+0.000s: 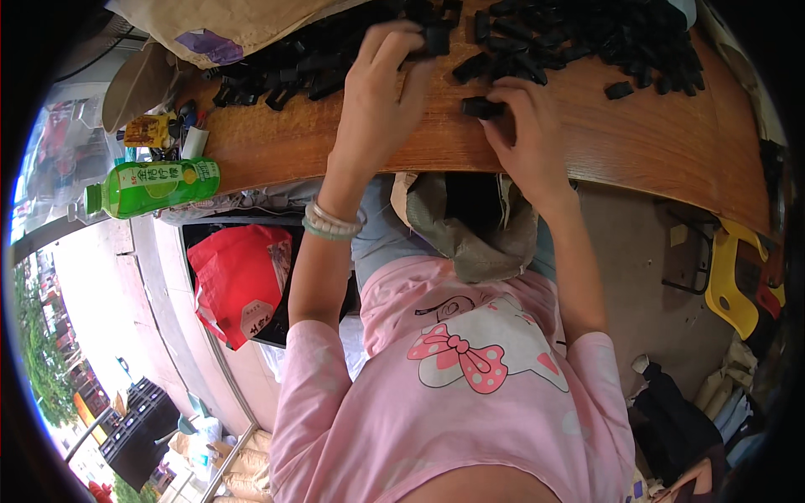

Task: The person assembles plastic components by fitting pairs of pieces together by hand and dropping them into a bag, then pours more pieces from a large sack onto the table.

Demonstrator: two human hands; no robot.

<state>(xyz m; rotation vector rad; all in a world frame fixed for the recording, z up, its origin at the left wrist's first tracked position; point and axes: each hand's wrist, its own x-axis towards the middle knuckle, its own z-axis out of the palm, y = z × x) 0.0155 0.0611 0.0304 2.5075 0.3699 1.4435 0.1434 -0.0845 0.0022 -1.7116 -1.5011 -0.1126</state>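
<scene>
My left hand (387,80) reaches over the far part of the wooden table, its fingers slightly blurred and closed around a small black plastic part (435,40). In my right hand (530,121), thumb and fingers pinch another small black plastic part (481,107), held above the wood nearer the front edge. A heap of similar black parts (579,38) spreads behind my right hand. More loose black parts (289,74) lie to the left of my left hand. The exact kind of these parts is too small to tell.
The wooden table (654,142) curves across in front of me. An opened woven sack (495,251) sits at my lap under its edge. A green bottle (159,186) lies at the left end. A red bag (239,281) is below left, a yellow plastic chair (728,289) at right.
</scene>
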